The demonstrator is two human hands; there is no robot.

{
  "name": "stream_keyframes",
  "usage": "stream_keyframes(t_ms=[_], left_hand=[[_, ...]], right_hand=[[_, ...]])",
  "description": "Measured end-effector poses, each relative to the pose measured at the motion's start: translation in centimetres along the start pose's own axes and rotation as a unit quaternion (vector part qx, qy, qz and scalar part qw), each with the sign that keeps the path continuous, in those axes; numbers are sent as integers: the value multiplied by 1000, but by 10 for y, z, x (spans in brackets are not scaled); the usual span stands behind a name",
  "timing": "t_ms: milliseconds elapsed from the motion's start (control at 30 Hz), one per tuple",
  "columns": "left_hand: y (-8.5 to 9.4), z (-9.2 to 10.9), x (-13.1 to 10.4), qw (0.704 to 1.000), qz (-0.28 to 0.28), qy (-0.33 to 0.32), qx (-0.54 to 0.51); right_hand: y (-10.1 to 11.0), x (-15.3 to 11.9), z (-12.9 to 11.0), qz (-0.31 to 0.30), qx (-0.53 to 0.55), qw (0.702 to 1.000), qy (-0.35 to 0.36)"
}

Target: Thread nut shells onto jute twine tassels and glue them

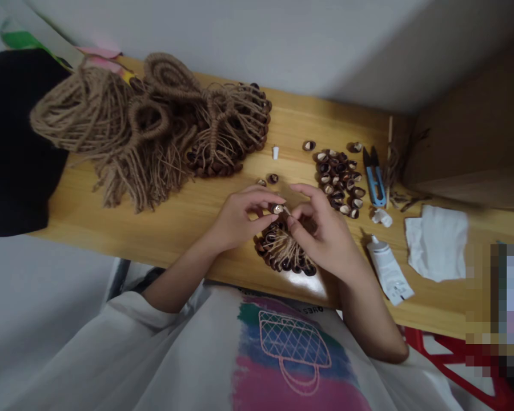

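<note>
Between the thumb and fingertips of my left hand (251, 214) is a brown nut shell half (277, 209) with its pale hollow side showing. My right hand (319, 228) pinches the end of a thin twine strand (286, 210) close beside that shell. Just below both hands lies a bundle of twine strands (285, 245) tipped with dark shells, partly covered by my right hand. Two loose shells (273, 178) rest on the table beyond my left fingertips. A cluster of loose shell halves (338, 180) sits to the right of my right hand.
Twine skeins (85, 111) and finished-looking shell-and-twine pieces (227, 131) fill the back left. Blue thread snips (374, 177), a glue tube (389, 271), a white cap (275, 152) and folded white tissue (437, 242) lie about. A cardboard box (471, 125) stands at right.
</note>
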State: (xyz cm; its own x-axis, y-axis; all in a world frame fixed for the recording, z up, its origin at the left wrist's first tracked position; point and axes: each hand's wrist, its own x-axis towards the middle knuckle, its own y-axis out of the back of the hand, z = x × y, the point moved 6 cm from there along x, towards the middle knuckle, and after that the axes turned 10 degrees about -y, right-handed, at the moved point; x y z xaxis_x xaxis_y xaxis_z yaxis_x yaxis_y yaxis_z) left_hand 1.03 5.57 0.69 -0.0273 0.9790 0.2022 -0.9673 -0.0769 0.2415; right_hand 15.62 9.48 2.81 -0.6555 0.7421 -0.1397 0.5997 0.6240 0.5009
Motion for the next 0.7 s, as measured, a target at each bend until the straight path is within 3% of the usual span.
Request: stream_keyframes(t_ms=[700], left_hand=[[-1, -4, -1, 999, 16, 26, -35]], right_hand=[[-7, 2, 7, -35, 35, 998, -46]])
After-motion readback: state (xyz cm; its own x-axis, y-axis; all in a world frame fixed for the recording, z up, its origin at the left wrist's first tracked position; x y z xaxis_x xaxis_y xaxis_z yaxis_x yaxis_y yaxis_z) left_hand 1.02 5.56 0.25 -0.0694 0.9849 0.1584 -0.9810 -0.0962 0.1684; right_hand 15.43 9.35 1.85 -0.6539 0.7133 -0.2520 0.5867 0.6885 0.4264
